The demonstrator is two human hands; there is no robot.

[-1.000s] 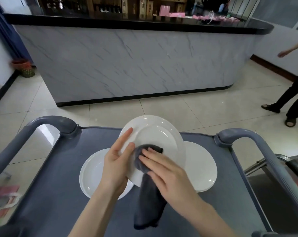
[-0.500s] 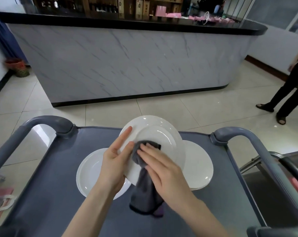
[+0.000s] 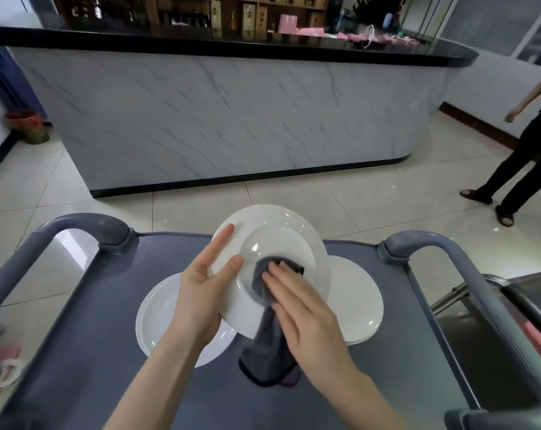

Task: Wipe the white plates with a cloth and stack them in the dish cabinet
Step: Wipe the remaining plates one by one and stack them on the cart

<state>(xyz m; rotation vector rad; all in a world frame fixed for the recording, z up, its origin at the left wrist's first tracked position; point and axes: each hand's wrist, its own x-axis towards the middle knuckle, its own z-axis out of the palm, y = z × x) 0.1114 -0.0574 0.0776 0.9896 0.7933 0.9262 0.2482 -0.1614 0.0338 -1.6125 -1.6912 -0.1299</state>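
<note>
Grey cloth [image 3: 264,346] beneath the right grip [image 3: 306,321], against the tilted plate [image 3: 277,232].

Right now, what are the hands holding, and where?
The left hand holds the tilted round white ceramic plate by its left rim, thumb on its face. The right hand presses the dark grey cloth flat against the plate's middle.

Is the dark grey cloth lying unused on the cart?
No, the right hand presses the dark grey cloth against the lifted round white plate.
</note>
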